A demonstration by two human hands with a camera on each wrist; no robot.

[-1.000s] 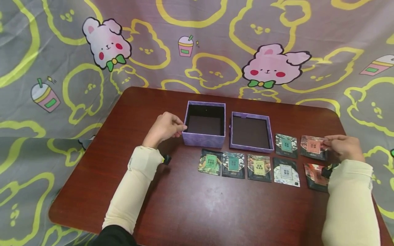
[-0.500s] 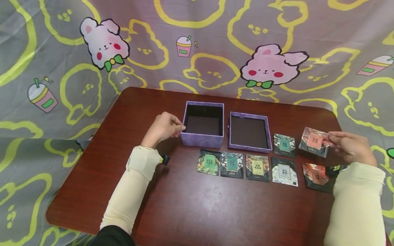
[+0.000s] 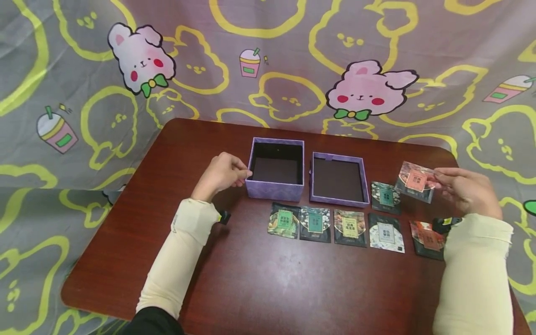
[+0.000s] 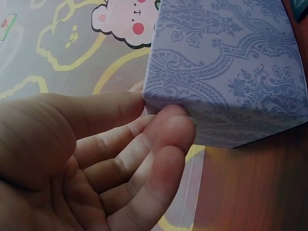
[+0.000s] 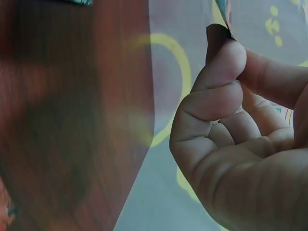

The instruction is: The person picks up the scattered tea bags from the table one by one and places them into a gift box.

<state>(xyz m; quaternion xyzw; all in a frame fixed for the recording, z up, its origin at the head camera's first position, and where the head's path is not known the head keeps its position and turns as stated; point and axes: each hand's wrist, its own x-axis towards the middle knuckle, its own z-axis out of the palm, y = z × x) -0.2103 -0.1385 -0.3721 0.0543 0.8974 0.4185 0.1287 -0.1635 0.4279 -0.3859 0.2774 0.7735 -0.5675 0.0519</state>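
Note:
My right hand [image 3: 471,188] pinches a tea sachet with a coral label [image 3: 415,181] by its right edge, holding it tilted above the table. In the right wrist view only a sliver of that sachet shows at the fingertips. With thumb and fingertips, my left hand [image 3: 224,173] grips the near left corner of a purple patterned box [image 3: 275,190]. The box stands uncovered, its dark inside showing; in the left wrist view its patterned wall [image 4: 226,53] fills the upper right. Just left of the held sachet lies one with a teal label [image 3: 385,197].
The shallow purple lid [image 3: 340,181] lies right of the box, inside up. A front row holds green [image 3: 284,220], teal [image 3: 315,224], yellow [image 3: 350,228], white [image 3: 386,233] and red [image 3: 428,239] sachets. A patterned cloth [image 3: 289,56] hangs behind the brown table [image 3: 268,279].
My right hand has lifted the coral-label sachet off the table and carried it a little left and away from me. The left hand keeps its hold at the box corner.

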